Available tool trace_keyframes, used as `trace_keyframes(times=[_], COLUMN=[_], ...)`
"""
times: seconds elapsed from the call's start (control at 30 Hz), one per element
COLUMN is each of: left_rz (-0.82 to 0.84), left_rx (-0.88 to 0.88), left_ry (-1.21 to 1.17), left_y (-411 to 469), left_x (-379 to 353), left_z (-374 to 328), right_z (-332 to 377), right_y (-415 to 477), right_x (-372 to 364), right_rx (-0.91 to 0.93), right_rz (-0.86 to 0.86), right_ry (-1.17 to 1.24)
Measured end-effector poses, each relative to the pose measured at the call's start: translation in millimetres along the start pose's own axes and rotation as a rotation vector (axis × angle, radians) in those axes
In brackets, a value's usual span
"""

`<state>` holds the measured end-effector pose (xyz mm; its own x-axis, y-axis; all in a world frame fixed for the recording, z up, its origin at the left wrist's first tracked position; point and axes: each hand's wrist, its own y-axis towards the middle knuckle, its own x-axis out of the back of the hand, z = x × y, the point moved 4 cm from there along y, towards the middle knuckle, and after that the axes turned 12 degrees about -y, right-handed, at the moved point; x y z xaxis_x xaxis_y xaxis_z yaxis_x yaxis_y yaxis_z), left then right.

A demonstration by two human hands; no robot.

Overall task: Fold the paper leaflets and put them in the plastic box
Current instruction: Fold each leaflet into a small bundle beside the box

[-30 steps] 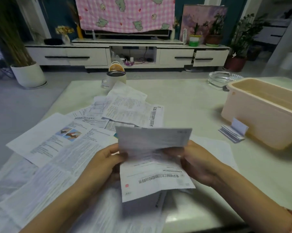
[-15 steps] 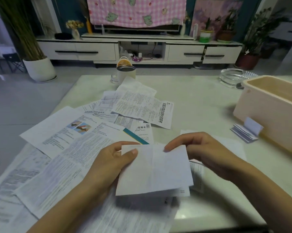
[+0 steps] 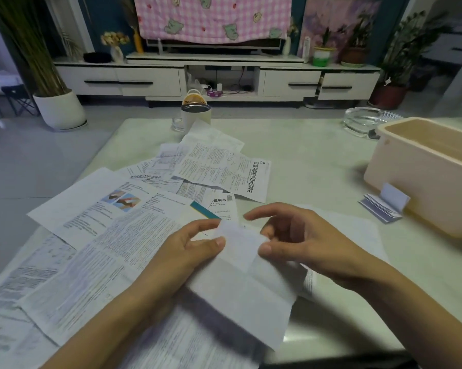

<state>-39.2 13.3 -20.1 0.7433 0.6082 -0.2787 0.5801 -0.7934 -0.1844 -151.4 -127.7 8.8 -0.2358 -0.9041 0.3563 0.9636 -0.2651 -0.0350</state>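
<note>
Two hands hold one white leaflet point(image 3: 245, 283) over the near edge of the table point(image 3: 304, 161), as I see it on the head camera. The left hand point(image 3: 195, 251) pinches its upper left corner with thumb and curled fingers. The right hand point(image 3: 312, 246) pinches the folded flap, forefinger lifted. Unfolded leaflets point(image 3: 112, 235) fan out left. The plastic box point(image 3: 421, 187) stands far right, a folded leaflet point(image 3: 384, 206) just beside it.
</note>
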Motion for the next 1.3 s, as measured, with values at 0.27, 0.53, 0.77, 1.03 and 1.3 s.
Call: trace_keyframes(times=[0.27, 0.53, 0.77, 1.03, 1.3], left_rz=[-0.005, 0.097, 0.119, 0.089, 0.067], left_rx=[-0.126, -0.33, -0.309, 0.002, 0.215], left_ry=[0.044, 0.443, 0.386, -0.018, -0.251], left_y=[4, -7, -8, -9, -8], left_x=[0, -12, -14, -19, -26], left_z=[2, -3, 0, 11, 21], right_z=[4, 12, 13, -5, 4], right_y=[-4, -9, -8, -2, -5], right_x=[12, -6, -8, -13, -9], right_rx=[-0.016, 0.058, 0.156, -0.107, 0.294], right_rz=[-0.361, -0.341, -0.413, -0.246, -0.575], right_ry=[0.108, 0.121, -0.164, -0.126, -0.51])
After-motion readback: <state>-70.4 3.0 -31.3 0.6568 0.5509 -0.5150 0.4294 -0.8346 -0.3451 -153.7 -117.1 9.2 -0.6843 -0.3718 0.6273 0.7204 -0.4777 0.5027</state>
